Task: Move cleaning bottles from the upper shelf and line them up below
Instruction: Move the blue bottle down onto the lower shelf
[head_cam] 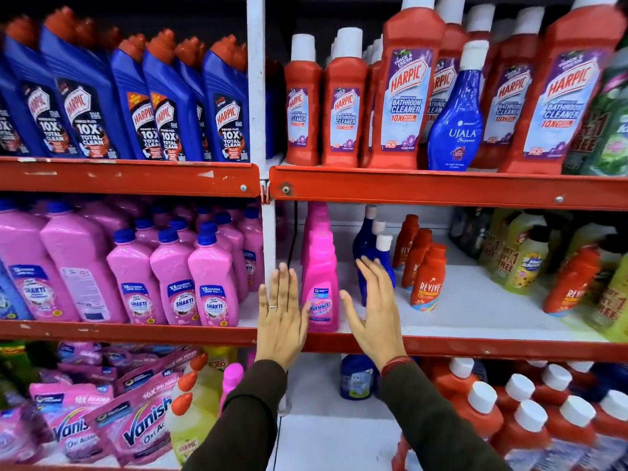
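Note:
A pink Vanish bottle (320, 283) stands upright at the front of the white middle shelf (475, 311), with another pink bottle behind it. My left hand (280, 316) is flat and open just left of it, the thumb near its label. My right hand (375, 311) is open just right of it, fingers spread, in front of a blue white-capped bottle (382, 256). Neither hand grips anything. On the upper shelf (441, 188) stand red Harpic bathroom cleaner bottles (404, 96) and a blue Ujala bottle (455, 127).
Orange Revive bottles (424, 280) stand right of my right hand. Green bottles (523, 256) fill the far right. Pink Shakti bottles (176, 283) and blue Harpic bottles (163, 107) fill the left bay beyond the white upright post (256, 79). Red bottles and Vanish pouches (142, 426) lie below.

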`<state>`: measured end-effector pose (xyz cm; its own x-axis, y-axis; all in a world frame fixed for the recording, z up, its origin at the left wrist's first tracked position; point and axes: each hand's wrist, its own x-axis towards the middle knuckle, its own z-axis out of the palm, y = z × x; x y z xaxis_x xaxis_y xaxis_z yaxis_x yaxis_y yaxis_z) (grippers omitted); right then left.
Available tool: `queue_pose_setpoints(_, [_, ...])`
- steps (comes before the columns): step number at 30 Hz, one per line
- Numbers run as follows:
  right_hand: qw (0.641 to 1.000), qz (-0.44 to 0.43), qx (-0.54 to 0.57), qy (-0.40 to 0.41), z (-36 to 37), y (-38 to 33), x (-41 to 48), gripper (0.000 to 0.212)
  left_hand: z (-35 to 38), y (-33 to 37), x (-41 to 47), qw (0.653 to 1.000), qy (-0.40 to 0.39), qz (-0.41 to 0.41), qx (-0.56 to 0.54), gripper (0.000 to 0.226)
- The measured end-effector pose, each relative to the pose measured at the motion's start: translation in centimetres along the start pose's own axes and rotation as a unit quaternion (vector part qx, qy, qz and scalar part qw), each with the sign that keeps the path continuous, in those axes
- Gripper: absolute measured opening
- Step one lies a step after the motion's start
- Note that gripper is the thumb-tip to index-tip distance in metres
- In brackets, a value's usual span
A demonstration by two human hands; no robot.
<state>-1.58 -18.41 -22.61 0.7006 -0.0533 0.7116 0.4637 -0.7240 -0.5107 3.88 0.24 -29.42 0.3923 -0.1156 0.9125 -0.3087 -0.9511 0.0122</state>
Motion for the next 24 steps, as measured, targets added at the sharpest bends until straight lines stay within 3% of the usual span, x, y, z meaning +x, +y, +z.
queue_pose_setpoints(9, [0.976, -0.075, -0.134, 0.152, -6.9, -1.9, 3.9, 0.059, -4.5, 6.5, 11.7, 0.996, 0.07, 0.031, -0.04, 0.083])
queue_pose_setpoints(13, [0.968, -0.089, -0.138, 0.19, -10.5, -2.7, 6.6, 0.06, -5.9, 8.3, 16.0, 0.994, 0.089, 0.058, -0.038, 0.071])
queue_pose_setpoints(19, [0.964, -0.11, -0.117, 0.211, -14.9, -3.6, 12.0, 0.056, -6.2, 9.7, 20.8, 0.992, 0.116, 0.046, -0.017, 0.066])
queue_pose_setpoints(24, [0.985, -0.016, -0.066, 0.158, -18.0, -4.1, 16.9, 0.055, -5.4, 9.5, 21.9, 0.993, 0.106, 0.059, -0.001, 0.066])
